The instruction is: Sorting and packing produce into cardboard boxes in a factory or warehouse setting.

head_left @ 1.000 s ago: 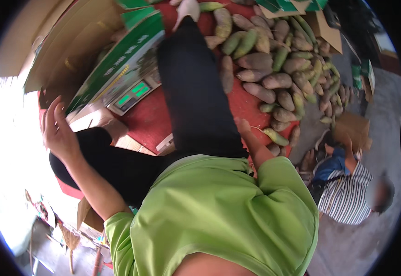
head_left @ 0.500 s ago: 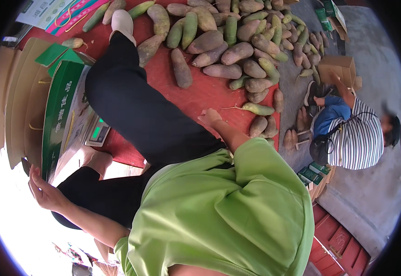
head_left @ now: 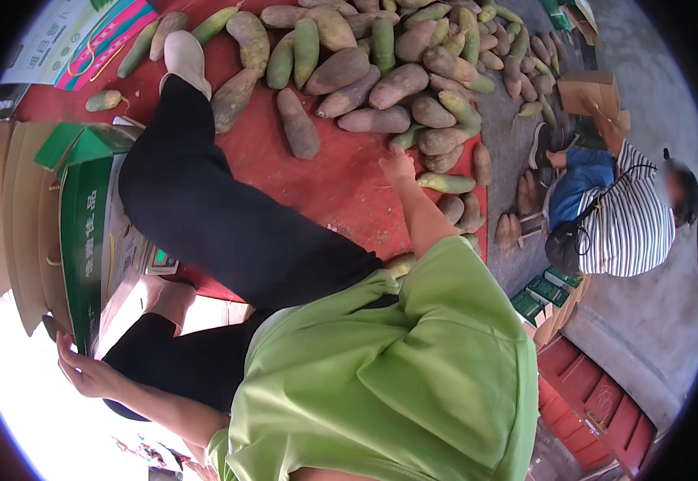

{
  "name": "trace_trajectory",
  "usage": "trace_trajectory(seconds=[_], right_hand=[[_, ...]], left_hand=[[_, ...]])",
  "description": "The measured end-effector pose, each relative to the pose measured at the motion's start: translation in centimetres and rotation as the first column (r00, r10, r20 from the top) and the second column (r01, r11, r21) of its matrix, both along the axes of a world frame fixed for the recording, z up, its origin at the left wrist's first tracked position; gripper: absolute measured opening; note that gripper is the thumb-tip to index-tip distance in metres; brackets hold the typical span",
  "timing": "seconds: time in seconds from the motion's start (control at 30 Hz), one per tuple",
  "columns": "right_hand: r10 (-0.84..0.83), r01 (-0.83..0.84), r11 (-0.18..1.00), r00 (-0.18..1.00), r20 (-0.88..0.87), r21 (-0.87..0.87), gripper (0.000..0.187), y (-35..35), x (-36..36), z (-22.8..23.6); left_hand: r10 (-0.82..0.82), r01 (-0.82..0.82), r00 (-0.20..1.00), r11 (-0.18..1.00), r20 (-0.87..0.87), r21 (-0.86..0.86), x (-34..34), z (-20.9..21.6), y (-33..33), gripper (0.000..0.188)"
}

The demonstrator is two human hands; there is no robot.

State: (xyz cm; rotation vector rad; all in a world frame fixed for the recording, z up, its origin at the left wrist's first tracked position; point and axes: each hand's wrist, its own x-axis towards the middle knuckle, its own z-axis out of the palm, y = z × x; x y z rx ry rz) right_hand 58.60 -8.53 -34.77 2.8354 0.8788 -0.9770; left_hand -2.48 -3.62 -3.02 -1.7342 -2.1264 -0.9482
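My right hand (head_left: 398, 166) reaches forward over the red surface to the near edge of a heap of radishes (head_left: 375, 120), green or coated in brownish soil. It is right beside a small green radish (head_left: 407, 137); its fingertips are partly hidden, so I cannot see a grip. Just right of the wrist lies a pale green radish (head_left: 445, 183). My left hand (head_left: 84, 373) is low at the left, palm up, fingers loosely bent and apart, nothing visible in it. Its fingertips are near the bottom corner of a tall green and white carton (head_left: 84, 240).
A digital scale (head_left: 161, 260) is partly hidden behind the carton and my leg. At the right a person in a striped shirt (head_left: 625, 224) sits reaching to a cardboard box (head_left: 593, 92). Small green boxes (head_left: 543, 297) stand nearer, above a red door-like panel (head_left: 593, 393).
My right hand has moved forward and to the right, from the bare red surface to the radish heap's edge. My left hand has lowered slightly. The whole view has shifted a little.
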Motion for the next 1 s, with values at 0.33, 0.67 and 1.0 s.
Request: trace_trajectory(seconds=[0.33,0.67,1.0], right_hand=[[-0.062,0.062,0.998,0.984,-0.166,-0.005,0.071,2.4,2.6,-1.1],[-0.102,0.103,0.983,0.995,-0.01,0.151,0.032,1.6,-0.3,-0.2],[0.148,-0.132,0.989,0.902,-0.406,0.067,0.036,-8.3,-12.4,1.5]], left_hand=[[0.052,-0.052,0.999,0.998,-0.016,-0.03,-0.2,-0.2,0.5,0.033],[-0.091,0.09,0.995,0.996,-0.048,-0.017,-2.3,0.2,1.1,0.038],[-0.154,0.154,0.988,0.988,0.016,0.008,-1.0,0.2,1.8,0.039]])
